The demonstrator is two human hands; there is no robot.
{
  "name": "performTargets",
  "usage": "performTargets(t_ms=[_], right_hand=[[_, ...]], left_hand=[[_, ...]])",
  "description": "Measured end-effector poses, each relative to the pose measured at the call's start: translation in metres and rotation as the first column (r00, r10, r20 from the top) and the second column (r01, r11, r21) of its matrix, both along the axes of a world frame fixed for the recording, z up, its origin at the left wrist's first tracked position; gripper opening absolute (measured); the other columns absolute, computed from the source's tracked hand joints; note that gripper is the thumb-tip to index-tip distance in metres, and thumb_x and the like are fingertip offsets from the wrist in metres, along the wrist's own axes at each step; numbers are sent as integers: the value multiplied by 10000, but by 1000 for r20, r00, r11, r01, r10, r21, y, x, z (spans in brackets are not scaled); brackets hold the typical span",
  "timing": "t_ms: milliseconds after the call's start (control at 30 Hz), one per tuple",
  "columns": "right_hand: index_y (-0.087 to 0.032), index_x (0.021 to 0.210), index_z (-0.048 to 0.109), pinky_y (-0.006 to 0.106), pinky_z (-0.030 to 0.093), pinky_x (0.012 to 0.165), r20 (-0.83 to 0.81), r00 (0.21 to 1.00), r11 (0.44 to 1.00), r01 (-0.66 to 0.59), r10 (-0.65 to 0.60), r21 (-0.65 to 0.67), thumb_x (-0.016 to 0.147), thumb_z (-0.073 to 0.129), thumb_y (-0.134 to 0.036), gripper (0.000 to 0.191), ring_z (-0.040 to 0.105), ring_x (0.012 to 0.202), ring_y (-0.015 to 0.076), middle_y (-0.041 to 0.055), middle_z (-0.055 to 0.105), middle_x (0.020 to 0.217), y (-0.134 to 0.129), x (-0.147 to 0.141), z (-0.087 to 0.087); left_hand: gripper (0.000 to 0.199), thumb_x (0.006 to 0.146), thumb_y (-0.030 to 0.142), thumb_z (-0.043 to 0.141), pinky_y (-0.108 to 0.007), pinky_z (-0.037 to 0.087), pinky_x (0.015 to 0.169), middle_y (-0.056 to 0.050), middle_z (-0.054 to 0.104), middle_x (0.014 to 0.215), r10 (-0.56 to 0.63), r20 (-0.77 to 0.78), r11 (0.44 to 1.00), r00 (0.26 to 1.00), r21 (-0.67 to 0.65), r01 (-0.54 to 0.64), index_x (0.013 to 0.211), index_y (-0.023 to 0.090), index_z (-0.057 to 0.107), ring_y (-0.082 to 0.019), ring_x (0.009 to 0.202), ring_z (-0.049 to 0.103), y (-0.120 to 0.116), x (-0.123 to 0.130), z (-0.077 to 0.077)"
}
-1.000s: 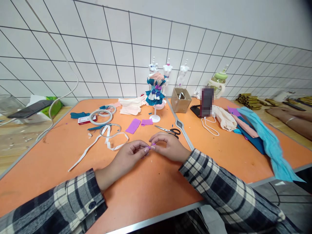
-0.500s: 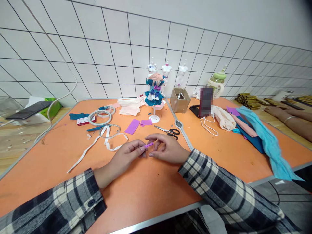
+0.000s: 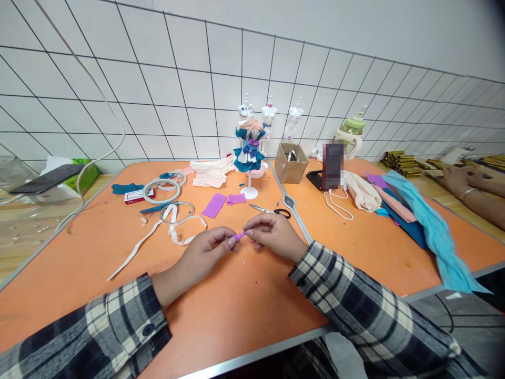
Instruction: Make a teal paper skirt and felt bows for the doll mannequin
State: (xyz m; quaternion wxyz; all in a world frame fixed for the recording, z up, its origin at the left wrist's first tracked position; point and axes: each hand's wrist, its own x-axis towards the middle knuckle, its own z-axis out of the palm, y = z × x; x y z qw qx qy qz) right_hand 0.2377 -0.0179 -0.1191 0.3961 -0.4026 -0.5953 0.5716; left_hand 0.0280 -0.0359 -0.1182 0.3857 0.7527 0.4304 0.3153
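Between my two hands is a small gathered strip of purple crepe paper (image 3: 240, 236). My left hand (image 3: 211, 247) pinches one end of it between thumb and fingers. At the other end, the thumb and fingertips of my right hand (image 3: 272, 235) are closed on the strip. Two flat purple crepe paper pieces (image 3: 214, 205) lie on the orange table just beyond. Scissors (image 3: 272, 210) with black handles rest behind my right hand, which partly hides them. A doll dress form (image 3: 250, 147) wearing a ruffled teal, white and peach paper dress stands farther back.
Rolls of tape (image 3: 161, 189), a white strip (image 3: 136, 250) and a small red-and-white box (image 3: 138, 196) lie to the left. At the back are a cardboard box (image 3: 292, 163), a phone (image 3: 333, 164) and a bottle (image 3: 352, 131). Crepe paper sheets (image 3: 428, 226) hang over the right edge. Another person's hands (image 3: 460, 181) are far right.
My right hand's fingers have closed on the free end of the purple strip, where they were apart from it before. The other person's hands have shifted at far right.
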Motion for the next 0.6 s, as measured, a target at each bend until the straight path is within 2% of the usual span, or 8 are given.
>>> performTargets(t_ms=[67, 133, 200, 267, 333, 433, 533, 600], right_hand=[[-173, 887, 658, 247, 566, 558, -6, 1000, 1000, -5, 5, -17, 736, 710, -322, 218, 631, 653, 122, -3, 636, 739, 1, 1, 0], [-181, 935, 634, 246, 561, 562, 27, 1000, 999, 16, -17, 43, 748, 693, -277, 218, 639, 650, 117, 5, 661, 794, 1, 1, 0], [-189, 981, 618, 262, 563, 618, 101, 994, 982, 30, -50, 186, 754, 672, -205, 234, 650, 659, 113, 11, 686, 839, 1, 0, -1], [-196, 1017, 618, 287, 567, 701, 172, 984, 949, -4, -53, 315, 766, 655, -168, 255, 671, 700, 122, 13, 703, 851, -1, -1, -2], [-206, 1048, 619, 298, 569, 748, 195, 980, 930, -52, -22, 363, 790, 644, -172, 261, 695, 766, 138, 13, 712, 865, -4, -3, -4], [-225, 1086, 608, 297, 578, 761, 178, 984, 938, -81, 21, 337, 819, 624, -181, 272, 715, 817, 148, 7, 719, 892, -7, -7, -9], [-218, 1089, 599, 302, 577, 770, 160, 986, 952, -82, 35, 296, 832, 610, -191, 259, 716, 810, 151, 4, 715, 870, -9, -10, -12], [-208, 1090, 603, 297, 567, 762, 178, 984, 942, -49, -12, 333, 835, 587, -174, 258, 706, 824, 149, 26, 709, 946, -7, -9, -11]], left_hand=[[257, 925, 393, 504, -296, 499, 768, -32, 712, 844, 16, -16, 1000, 1000, 1, -16, 913, 189, 661, -192, 806, 652, 0, -1, -2], [294, 929, 397, 499, -342, 499, 872, -77, 714, 1061, 44, -22, 997, 999, 58, -43, 1091, 192, 634, -229, 987, 650, -1, -2, -4], [423, 928, 399, 511, -405, 439, 1006, -117, 608, 1316, 75, -58, 978, 995, 198, -62, 1300, 198, 520, -263, 1208, 553, -4, -2, -5], [479, 925, 393, 534, -456, 366, 1076, -132, 524, 1408, 114, -153, 929, 982, 367, -51, 1357, 197, 464, -284, 1311, 451, -6, -2, -5], [355, 939, 358, 521, -499, 341, 1070, -126, 561, 1355, 164, -275, 869, 947, 494, -7, 1259, 205, 547, -302, 1310, 433, -8, 0, -5], [220, 971, 273, 452, -569, 294, 1039, -98, 651, 1228, 219, -422, 808, 880, 584, 79, 1058, 219, 646, -322, 1269, 468, -10, 3, -3], [222, 971, 239, 445, -578, 263, 1036, -80, 700, 1144, 229, -477, 797, 849, 592, 118, 1004, 211, 663, -312, 1214, 528, -9, 4, 1], [217, 969, 244, 455, -549, 282, 1028, -73, 711, 1113, 221, -466, 810, 857, 577, 104, 997, 211, 667, -295, 1173, 559, -7, 2, 2]])
